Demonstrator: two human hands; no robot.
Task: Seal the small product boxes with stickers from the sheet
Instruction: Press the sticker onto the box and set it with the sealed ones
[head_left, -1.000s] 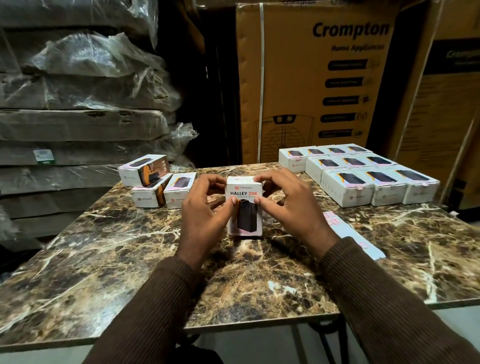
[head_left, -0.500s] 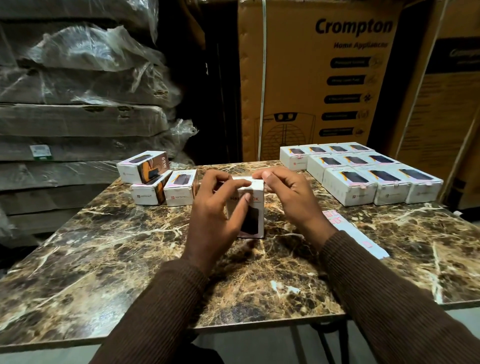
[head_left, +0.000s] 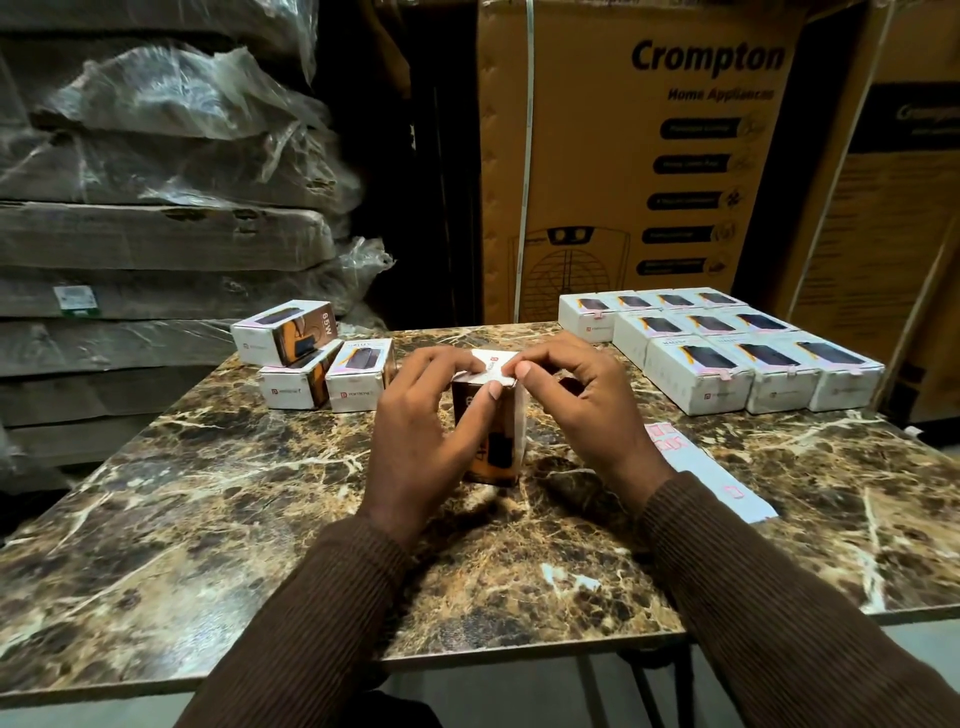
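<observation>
A small product box (head_left: 492, 431) stands upright on the marble table (head_left: 208, 509) in front of me, its dark orange side facing me. My left hand (head_left: 421, 436) grips its left side with the thumb on the top edge. My right hand (head_left: 582, 410) holds the top right, thumb and forefinger pinching at the white top flap. The sticker sheet (head_left: 706, 467), a long white strip with a few pink stickers, lies on the table just right of my right wrist.
Three boxes (head_left: 311, 374) are piled at the table's back left. Several boxes (head_left: 727, 348) with pink stickers on their edges stand in rows at the back right. Large cardboard cartons (head_left: 649, 156) and plastic-wrapped stacks (head_left: 156, 208) stand behind the table.
The box has been turned between my hands: its white front face with the printed name swung away and the dark orange side now faces me. Both hands stayed on it.
</observation>
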